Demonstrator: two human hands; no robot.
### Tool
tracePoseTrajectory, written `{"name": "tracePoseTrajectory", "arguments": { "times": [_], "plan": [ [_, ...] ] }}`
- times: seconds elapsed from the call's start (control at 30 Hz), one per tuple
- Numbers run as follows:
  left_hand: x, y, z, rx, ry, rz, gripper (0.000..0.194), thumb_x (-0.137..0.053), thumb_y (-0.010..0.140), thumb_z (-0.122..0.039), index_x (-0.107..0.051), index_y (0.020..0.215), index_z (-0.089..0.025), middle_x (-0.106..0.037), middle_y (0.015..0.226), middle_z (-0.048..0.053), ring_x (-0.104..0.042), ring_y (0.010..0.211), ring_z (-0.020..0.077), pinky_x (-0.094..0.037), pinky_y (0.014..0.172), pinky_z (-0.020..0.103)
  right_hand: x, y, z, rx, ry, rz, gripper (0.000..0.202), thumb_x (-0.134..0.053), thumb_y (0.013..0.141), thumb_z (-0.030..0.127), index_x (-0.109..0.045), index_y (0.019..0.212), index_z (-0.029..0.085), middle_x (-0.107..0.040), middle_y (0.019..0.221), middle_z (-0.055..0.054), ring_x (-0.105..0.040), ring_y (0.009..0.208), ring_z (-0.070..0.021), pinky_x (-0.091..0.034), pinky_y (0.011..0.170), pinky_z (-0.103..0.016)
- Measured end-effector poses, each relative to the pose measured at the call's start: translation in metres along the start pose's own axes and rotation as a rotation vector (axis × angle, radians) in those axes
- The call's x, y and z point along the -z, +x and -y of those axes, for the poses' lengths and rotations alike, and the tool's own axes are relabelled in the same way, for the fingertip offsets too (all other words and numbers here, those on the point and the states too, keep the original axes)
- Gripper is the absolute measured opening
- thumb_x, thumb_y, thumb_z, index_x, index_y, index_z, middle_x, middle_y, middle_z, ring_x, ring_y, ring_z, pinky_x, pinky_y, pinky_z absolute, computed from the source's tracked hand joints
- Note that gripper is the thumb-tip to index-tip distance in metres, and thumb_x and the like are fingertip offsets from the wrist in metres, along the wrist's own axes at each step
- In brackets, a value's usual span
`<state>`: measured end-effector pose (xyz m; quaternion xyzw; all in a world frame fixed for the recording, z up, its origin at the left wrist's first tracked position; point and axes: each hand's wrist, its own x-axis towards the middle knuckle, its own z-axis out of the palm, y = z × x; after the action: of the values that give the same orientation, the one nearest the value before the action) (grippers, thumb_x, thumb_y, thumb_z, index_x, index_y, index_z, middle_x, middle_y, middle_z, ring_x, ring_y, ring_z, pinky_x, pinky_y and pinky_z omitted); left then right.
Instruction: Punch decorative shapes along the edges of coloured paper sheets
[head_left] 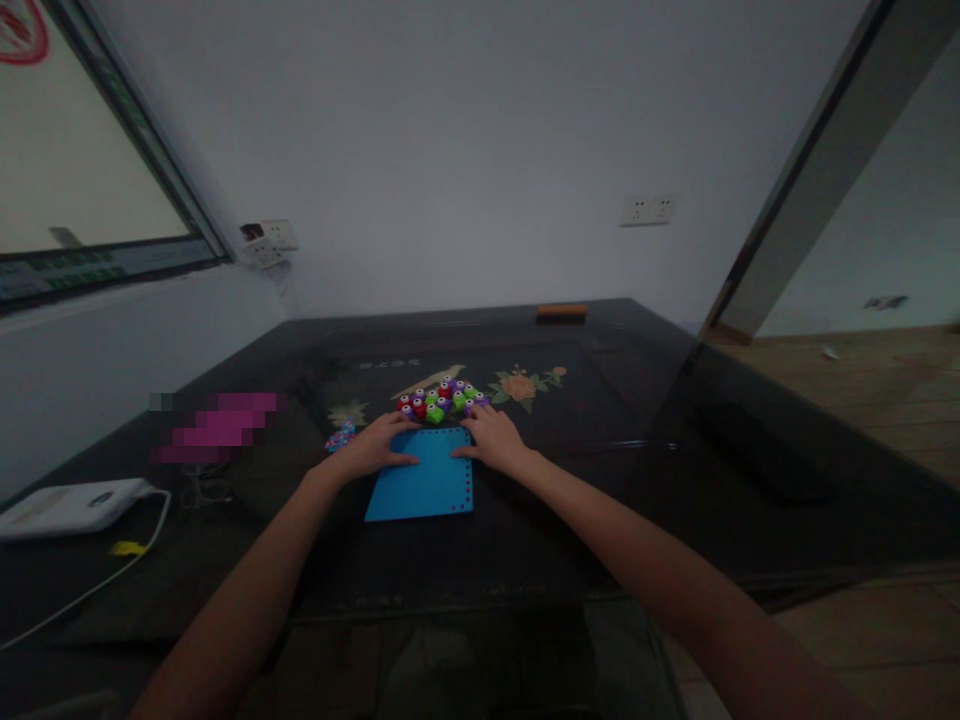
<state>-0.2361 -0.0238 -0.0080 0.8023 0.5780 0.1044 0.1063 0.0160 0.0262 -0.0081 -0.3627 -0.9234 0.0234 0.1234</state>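
A blue sheet (424, 480) lies flat on the dark table, with small dark dots or holes along its top and right edges. My left hand (375, 442) rests at its upper left corner, thumb stretched over the sheet and fingers reaching forward. At the upper right corner lies my right hand (491, 437), its thumb on the sheet and its fingers beside the colourful pieces. Just beyond the sheet sits a cluster of small red, green and purple pieces with eye-like white tops (435, 410). A small blue-and-pink patterned item (340, 437) lies left of my left hand.
On the left are a blurred-out pink item (225, 425) and a white device (75, 508) with a white cable (150, 545). A brown bar-shaped object (562, 313) lies at the table's back edge, and a dark flat object (761, 450) on the right. Flowers and a bird decorate the tabletop (600, 510).
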Motion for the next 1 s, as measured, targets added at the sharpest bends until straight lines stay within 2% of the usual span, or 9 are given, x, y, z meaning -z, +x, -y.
{"name": "tracePoseTrajectory", "arguments": {
  "times": [0.23, 0.67, 1.0],
  "plan": [
    [-0.0029, 0.0032, -0.0018, -0.007, 0.04, -0.011, 0.064, -0.063, 0.073, -0.052, -0.054, 0.125, -0.016, -0.052, 0.12, 0.012, -0.048, 0.113, 0.0269, -0.036, 0.099, 0.035, 0.0004, 0.0004, -0.0036, -0.004, 0.006, 0.0, 0.054, -0.06, 0.077, 0.055, -0.06, 0.115, 0.017, -0.053, 0.125, -0.014, -0.047, 0.114, -0.0295, -0.041, 0.086, -0.041],
    [-0.0037, 0.0018, -0.0014, -0.02, 0.004, -0.038, 0.062, -0.061, 0.072, -0.056, -0.054, 0.123, -0.022, -0.051, 0.125, 0.01, -0.047, 0.117, 0.0278, -0.035, 0.1, 0.038, -0.0012, -0.0013, -0.0059, -0.01, 0.027, -0.034, 0.053, -0.062, 0.076, 0.055, -0.059, 0.116, 0.02, -0.055, 0.123, -0.011, -0.048, 0.112, -0.0279, -0.04, 0.087, -0.04],
    [-0.0031, 0.0012, -0.0017, 0.001, -0.021, -0.083, 0.061, -0.066, 0.068, -0.055, -0.052, 0.117, -0.022, -0.051, 0.122, 0.011, -0.048, 0.115, 0.0284, -0.037, 0.097, 0.04, -0.001, -0.0012, -0.0054, -0.019, 0.056, -0.07, 0.052, -0.067, 0.072, 0.053, -0.056, 0.11, 0.02, -0.059, 0.113, -0.011, -0.052, 0.107, -0.0282, -0.041, 0.082, -0.039]
  ]
}}
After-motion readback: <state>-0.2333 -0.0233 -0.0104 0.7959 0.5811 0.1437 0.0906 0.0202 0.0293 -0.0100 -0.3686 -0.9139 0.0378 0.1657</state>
